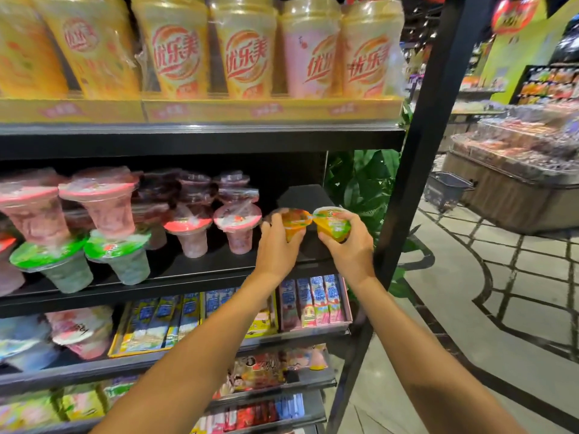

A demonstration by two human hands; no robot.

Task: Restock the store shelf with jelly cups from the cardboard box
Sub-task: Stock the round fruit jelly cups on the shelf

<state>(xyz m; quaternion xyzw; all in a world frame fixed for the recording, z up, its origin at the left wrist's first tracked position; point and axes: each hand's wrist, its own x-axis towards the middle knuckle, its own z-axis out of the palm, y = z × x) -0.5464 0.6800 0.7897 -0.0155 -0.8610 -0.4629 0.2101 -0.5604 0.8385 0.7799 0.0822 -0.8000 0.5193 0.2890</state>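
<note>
Two hands, left (275,245) and right (352,245), each gripping one orange jelly cup: two cups, (293,223) and (333,225). Six tall drink cups (175,48) above. Two green-lidded cups (47,255). One shopping basket (446,189).

Even indoor store light, fairly bright; glare streaks on the shrink-wrapped tall cups (175,48) of the top shelf. Under that shelf the back of the middle shelf (194,270) falls into deep shadow. Motion blur softens the whole frame, worst at the left edge and far right background; wide-angle distortion bends the black upright post (419,145).
</note>
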